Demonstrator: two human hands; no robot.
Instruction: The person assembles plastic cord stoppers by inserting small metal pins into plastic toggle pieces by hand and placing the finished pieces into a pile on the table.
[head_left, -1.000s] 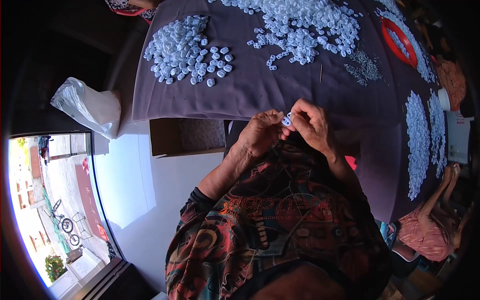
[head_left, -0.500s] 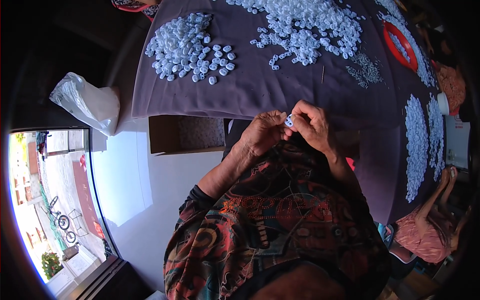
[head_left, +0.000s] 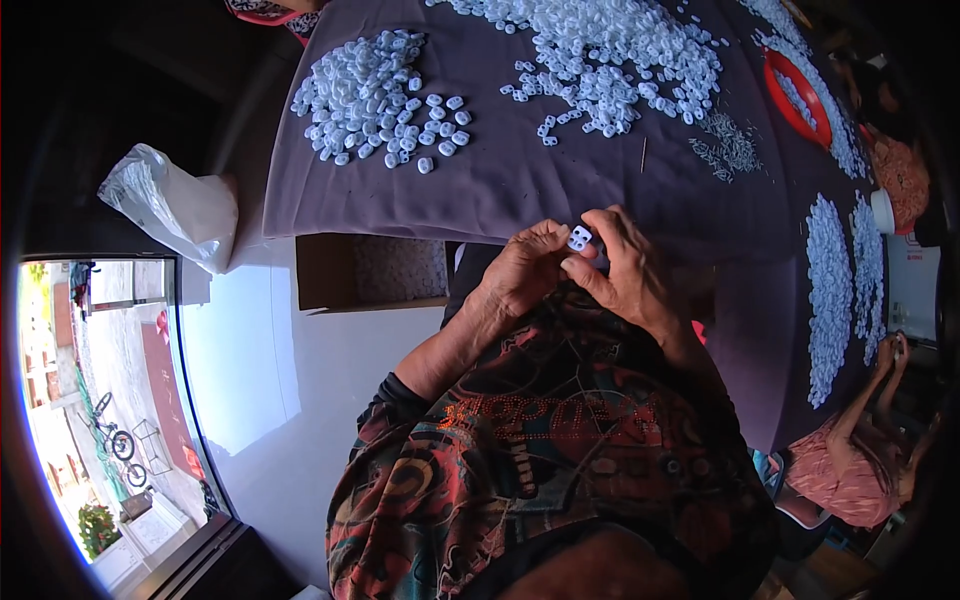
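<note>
Just off the near edge of the purple cloth-covered table (head_left: 520, 190), the left hand (head_left: 525, 272) and right hand (head_left: 625, 268) meet, fingertips pinched shut on one small white plastic piece with dark holes (head_left: 579, 238). Beyond the table's left edge lies a crumpled clear plastic bag (head_left: 172, 205), with a brown cardboard box (head_left: 330, 275) under the near edge.

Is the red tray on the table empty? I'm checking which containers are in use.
No, the red tray at the far right of the purple-covered table has a strip of small white pieces lying inside it.
</note>
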